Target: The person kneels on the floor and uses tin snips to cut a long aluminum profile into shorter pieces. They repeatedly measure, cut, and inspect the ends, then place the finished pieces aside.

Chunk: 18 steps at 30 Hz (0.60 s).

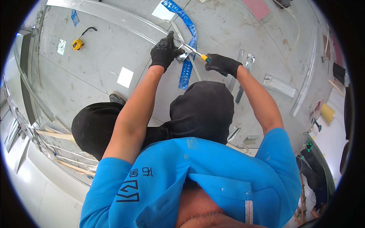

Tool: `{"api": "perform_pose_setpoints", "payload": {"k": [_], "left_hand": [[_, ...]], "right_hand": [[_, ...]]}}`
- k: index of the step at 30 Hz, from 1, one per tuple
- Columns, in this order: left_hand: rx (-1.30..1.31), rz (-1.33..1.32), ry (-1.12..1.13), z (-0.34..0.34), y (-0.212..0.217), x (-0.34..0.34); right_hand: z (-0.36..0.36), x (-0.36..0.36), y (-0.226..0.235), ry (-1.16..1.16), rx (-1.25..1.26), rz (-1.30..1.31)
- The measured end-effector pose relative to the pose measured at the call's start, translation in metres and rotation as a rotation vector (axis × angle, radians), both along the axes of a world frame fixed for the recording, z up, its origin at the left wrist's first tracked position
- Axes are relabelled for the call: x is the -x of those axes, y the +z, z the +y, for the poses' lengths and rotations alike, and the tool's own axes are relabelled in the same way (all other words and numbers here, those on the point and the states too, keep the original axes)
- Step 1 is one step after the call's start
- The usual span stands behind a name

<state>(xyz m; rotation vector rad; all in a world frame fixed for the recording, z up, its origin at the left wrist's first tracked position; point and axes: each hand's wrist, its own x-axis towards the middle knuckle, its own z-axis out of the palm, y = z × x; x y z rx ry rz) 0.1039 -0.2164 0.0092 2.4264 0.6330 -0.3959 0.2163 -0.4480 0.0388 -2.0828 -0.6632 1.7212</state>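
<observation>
The left hand [162, 52], in a dark glove, is bearing on the near end of a long silver metal channel [114, 16], its thumb and index finger standing apart from each other; whether the other fingers are closing around the metal I cannot tell, since the glove is hiding them. The channel is running away from this hand toward the upper left, lying along the grey floor [97, 64], so that nearly all its length is extending beyond the grip. Just beside the thumb, a shiny bent piece of metal [184, 57] is showing, and I cannot tell whether it is belonging to the channel. The right hand [223, 65], also gloved, is wrapping its fingers firmly around the handle of a hand tool [205, 58] with yellow and green parts; the tool's metal end is pointing out of the fist toward the left hand and is reaching over the channel's end, though whether it is touching the metal is too small to tell. A blue printed strip [185, 74] is curving across the floor behind and below this spot, near both hands. Farther off, a yellow tape measure [78, 44] and a white sheet [125, 77] are lying to the left, well apart from both hands, while a short metal channel [279, 86] is lying to the right.
</observation>
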Motion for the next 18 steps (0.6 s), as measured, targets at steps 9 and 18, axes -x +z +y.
{"api": "perform_pose_setpoints", "payload": {"k": [9,18], "left_hand": [[0.099,0.100,-0.064,0.014,-0.016,-0.011],[0.100,0.063,-0.053,0.013,-0.028,-0.007]], "right_hand": [[0.006,-0.014,-0.004,0.116,0.103,-0.039],[0.037,-0.022,0.015,0.195,0.228,-0.030]]}}
